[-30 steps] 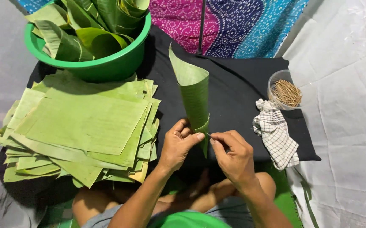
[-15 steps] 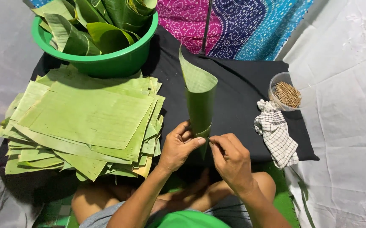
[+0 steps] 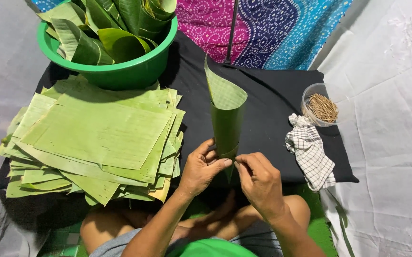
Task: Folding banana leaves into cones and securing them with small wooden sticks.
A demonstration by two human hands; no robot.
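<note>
Two hands are shown at the narrow lower end of a rolled banana-leaf cone (image 3: 226,119), held upright over the black cloth (image 3: 272,119). The left hand (image 3: 203,166) is closed on the overlap; the right hand (image 3: 258,178) is pinched beside it. The seam is best kept tight where the fingertips meet.

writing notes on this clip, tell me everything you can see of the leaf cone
The leaf cone is a green banana leaf rolled into a narrow cone, glossy dark outside, paler and finely ribbed inside. It stands nearly upright with the open, slanted mouth up and one edge rising to a point. Its narrow lower end is pinched between the left hand and right hand, above the black cloth.
</note>
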